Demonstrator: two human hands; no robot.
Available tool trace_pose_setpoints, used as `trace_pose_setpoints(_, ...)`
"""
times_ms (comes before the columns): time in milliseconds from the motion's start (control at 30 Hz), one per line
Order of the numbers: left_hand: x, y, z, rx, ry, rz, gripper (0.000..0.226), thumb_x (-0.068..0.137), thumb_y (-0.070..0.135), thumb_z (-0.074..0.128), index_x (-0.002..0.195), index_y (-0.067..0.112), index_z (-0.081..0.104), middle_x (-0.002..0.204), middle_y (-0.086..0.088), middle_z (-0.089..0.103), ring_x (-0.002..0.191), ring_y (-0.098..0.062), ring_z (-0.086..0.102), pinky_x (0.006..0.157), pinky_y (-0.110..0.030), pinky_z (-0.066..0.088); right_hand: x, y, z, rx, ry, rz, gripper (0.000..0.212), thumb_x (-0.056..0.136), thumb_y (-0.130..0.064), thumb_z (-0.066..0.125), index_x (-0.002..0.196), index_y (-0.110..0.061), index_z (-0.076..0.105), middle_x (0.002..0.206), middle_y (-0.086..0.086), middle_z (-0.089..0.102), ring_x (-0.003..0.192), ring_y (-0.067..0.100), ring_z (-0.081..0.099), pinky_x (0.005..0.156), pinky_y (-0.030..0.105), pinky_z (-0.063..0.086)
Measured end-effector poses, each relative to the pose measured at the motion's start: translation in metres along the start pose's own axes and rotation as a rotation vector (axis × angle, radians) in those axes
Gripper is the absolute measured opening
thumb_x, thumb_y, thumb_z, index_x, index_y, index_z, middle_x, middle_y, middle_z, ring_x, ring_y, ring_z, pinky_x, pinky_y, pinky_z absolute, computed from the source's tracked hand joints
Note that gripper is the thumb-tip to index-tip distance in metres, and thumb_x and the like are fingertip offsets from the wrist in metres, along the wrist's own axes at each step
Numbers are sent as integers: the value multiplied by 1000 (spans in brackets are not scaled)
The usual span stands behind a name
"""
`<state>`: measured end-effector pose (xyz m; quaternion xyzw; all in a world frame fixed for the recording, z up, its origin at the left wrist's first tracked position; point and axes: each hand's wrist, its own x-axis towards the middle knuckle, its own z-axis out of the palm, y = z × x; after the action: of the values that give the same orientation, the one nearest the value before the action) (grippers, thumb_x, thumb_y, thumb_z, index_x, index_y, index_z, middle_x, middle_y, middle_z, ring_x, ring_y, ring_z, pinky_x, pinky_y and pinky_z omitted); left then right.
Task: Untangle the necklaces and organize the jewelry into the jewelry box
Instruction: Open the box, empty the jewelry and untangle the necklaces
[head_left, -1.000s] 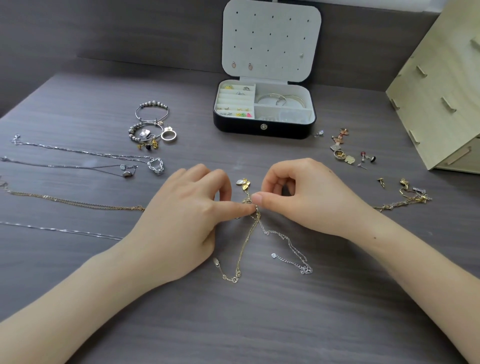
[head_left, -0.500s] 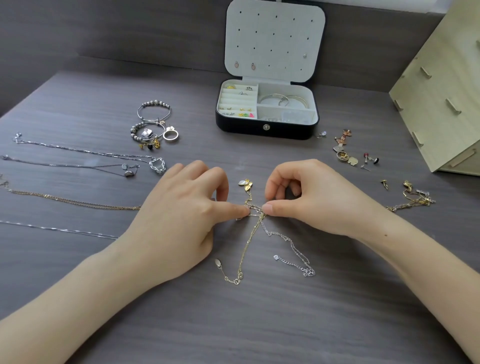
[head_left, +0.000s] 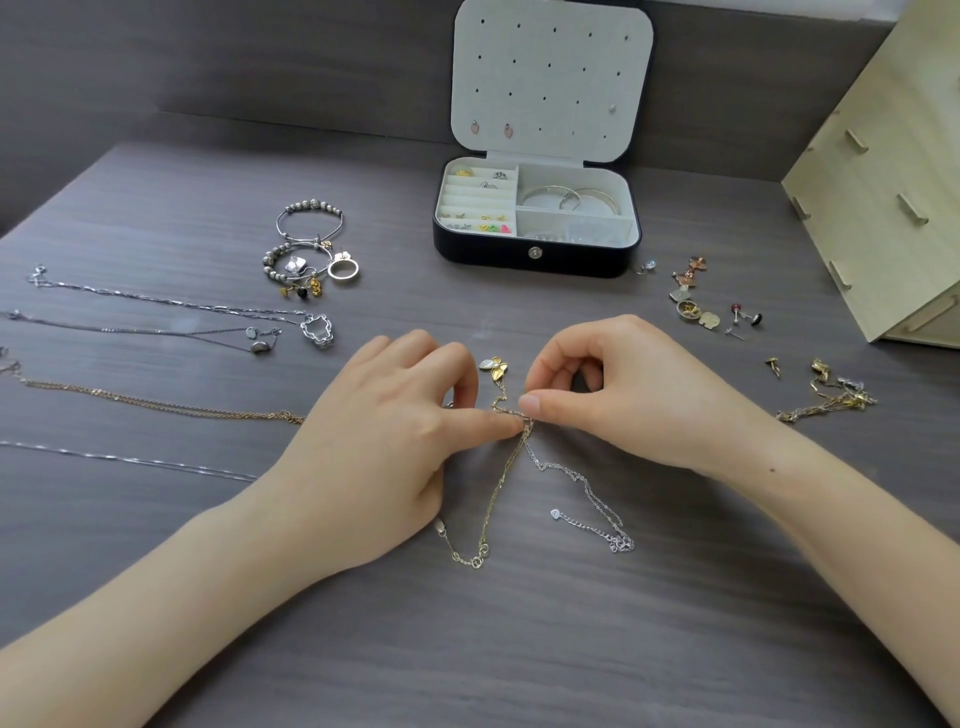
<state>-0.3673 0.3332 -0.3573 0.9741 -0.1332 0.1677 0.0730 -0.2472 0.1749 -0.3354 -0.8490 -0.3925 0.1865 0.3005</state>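
Left hand (head_left: 384, 441) and right hand (head_left: 623, 395) both pinch knot (head_left: 522, 418); gold chain (head_left: 493, 499), silver chain (head_left: 582, 483) trail below grip.

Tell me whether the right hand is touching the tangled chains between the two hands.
Touching. The head view shows the right hand pinching the tangled chains at their knot, opposite the left hand.
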Motion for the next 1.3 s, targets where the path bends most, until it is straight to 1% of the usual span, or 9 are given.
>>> trace_pose_setpoints(233, -3, -2, -5, -4, 2, 25, 63, 67, 6, 24, 97, 29, 75, 80, -2, 60, 65, -27, 50, 55, -34, 36, -2, -2, -3, 3, -16, 8, 8, 78, -21, 74, 75, -25, 67, 63, -10, 61, 52, -4, 49, 53, 8, 35)
trace_pose_setpoints(300, -4, -2, -6, -10, -1, 27, 63, 67, 6, 24, 97, 29, 75, 80, -1, 59, 65, -26, 50, 56, -32, 36, -2, -2, -3, 11, -7, 3, 8, 80, -20, 72, 74, -25, 67, 62, -11, 60, 52, -4, 49, 53, 8, 35)
trace_pose_setpoints(433, -4, -3, -7, -8, -6, 21, 62, 65, 7, 25, 96, 27, 75, 81, -2, 59, 66, -27, 50, 55, -33, 38, -2, -5, -3, 9, 9, -6, 9, 82, -22, 69, 73, -24, 68, 47, -20, 52, 52, -3, 49, 51, 8, 35)
trace_pose_setpoints(500, -4, -3, -7, 1, -12, 22, 61, 65, 8, 25, 94, 27, 75, 81, -2, 60, 65, -27, 50, 55, -33, 36, -4, -7, -1, -22, -4, -21, 9, 82, -26, 67, 73, -25, 68, 48, -26, 51, 53, -3, 49, 53, 10, 36)
trace_pose_setpoints(700, -4, -2, -9, 8, -20, 30, 60, 64, 9, 25, 92, 27, 75, 80, -2, 60, 63, -26, 51, 57, -31, 30, -9, -11, 7, -179, 6, -127, 8, 81, -30, 66, 73, -28, 66, 64, -13, 59, 73, 5, 49, 64, 10, 34)
trace_pose_setpoints(900, -5, -1, -8, -9, -13, 43, 61, 63, 9, 26, 92, 29, 75, 79, -2, 59, 63, -25, 50, 58, -30, 28, -9, -15, 11, -271, 7, -158, 8, 79, -26, 68, 72, -29, 65, 64, -15, 55, 73, 3, 47, 67, 11, 33)
trace_pose_setpoints(1067, -4, 0, -7, -27, -17, 42, 61, 62, 10, 26, 91, 30, 75, 78, -2, 59, 63, -25, 51, 57, -30, 29, -10, -21, 10, -286, -29, -80, 11, 79, -26, 65, 69, -31, 62, 60, -13, 58, 64, 2, 51, 60, 12, 36)
trace_pose_setpoints(1200, -4, 0, -7, -21, -16, 41, 62, 62, 11, 25, 91, 32, 75, 77, -2, 59, 64, -25, 51, 58, -29, 29, -9, -22, 13, -214, -37, 24, 17, 77, -23, 63, 61, -29, 58, 49, -19, 54, 54, -2, 50, 51, 13, 31)
trace_pose_setpoints(1300, -5, -1, -6, -22, -12, 42, 62, 62, 10, 25, 90, 32, 75, 77, -2, 59, 64, -26, 52, 56, -30, 32, -8, -21, 12, -129, -45, 77, 15, 78, -21, 62, 63, -24, 61, 45, -20, 54, 48, -2, 49, 48, 12, 30)
